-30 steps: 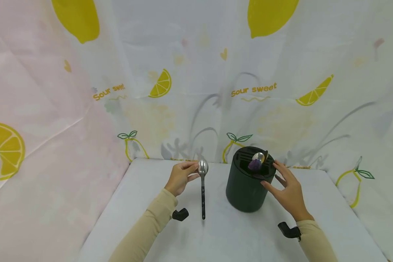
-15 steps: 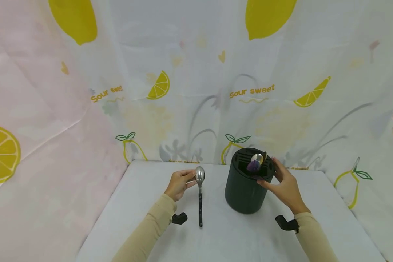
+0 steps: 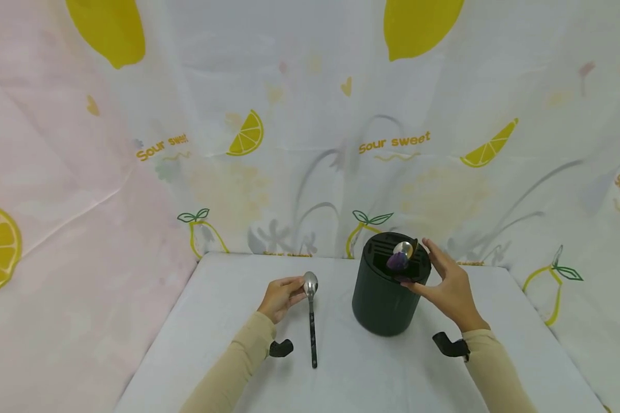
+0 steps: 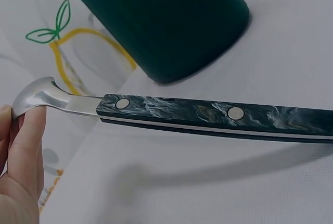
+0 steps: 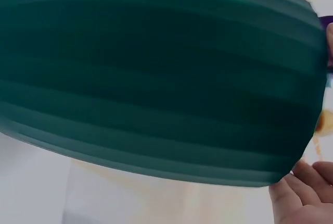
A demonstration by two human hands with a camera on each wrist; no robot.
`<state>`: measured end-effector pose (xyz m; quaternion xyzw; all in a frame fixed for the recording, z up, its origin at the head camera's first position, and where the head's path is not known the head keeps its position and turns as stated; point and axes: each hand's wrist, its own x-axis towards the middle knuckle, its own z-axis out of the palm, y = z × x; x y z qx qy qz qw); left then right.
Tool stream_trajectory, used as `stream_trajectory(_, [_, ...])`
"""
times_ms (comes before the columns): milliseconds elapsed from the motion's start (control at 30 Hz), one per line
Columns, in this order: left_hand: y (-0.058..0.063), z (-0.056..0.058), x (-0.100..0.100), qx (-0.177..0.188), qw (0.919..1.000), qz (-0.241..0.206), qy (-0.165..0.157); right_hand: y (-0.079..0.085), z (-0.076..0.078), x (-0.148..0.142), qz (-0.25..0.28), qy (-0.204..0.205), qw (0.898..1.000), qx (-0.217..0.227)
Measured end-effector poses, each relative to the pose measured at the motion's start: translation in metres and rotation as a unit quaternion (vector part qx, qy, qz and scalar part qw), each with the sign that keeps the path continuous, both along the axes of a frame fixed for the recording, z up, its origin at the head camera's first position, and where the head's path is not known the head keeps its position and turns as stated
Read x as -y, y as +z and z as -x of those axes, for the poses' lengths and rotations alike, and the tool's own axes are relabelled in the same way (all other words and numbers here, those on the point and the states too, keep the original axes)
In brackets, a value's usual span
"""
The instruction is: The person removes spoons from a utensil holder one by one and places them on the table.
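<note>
Left hand (image 3: 280, 297) pinching spoon (image 3: 312, 327) by bowl, left of dark green container (image 3: 384, 307). Right hand (image 3: 446, 289) touching container's rim, thumb and fingers spreading apart. Seemingly positioning spoon; next move probably calling for steady pinch, container staying upright.

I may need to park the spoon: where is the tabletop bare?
Bare white table shows left of the left hand, nearside of the green holder, and right of the right hand. Crowded: the holder's top, utensils inside, that hand alongside.

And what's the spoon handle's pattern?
The handle is dark with pale marbling, clearest in the left wrist view.
</note>
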<state>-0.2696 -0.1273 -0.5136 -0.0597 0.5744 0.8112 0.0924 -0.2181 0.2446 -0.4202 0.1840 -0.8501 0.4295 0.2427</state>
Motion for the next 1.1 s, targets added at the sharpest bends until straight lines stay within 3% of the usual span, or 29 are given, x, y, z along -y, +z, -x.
stream_trajectory(133, [-0.005, 0.002, -0.001, 0.008, 1.0, 0.003, 0.002, 0.017, -0.009, 0.009, 0.001, 0.01, 1.0, -0.02])
stream_trajectory(467, [-0.021, 0.002, -0.002, 0.016, 0.9997, 0.011, 0.012, 0.003, -0.006, 0.001, 0.023, 0.003, 1.0, 0.005])
stream_trajectory(733, [-0.039, 0.001, 0.001, 0.023, 0.9994, 0.016, 0.02, 0.021, -0.021, 0.014, 0.03, 0.005, 1.0, 0.01])
stream_trajectory(1100, [-0.043, -0.005, 0.0, 0.03, 0.9991, 0.028, 0.01, -0.006, -0.004, 0.002, 0.04, -0.002, 0.999, 0.016])
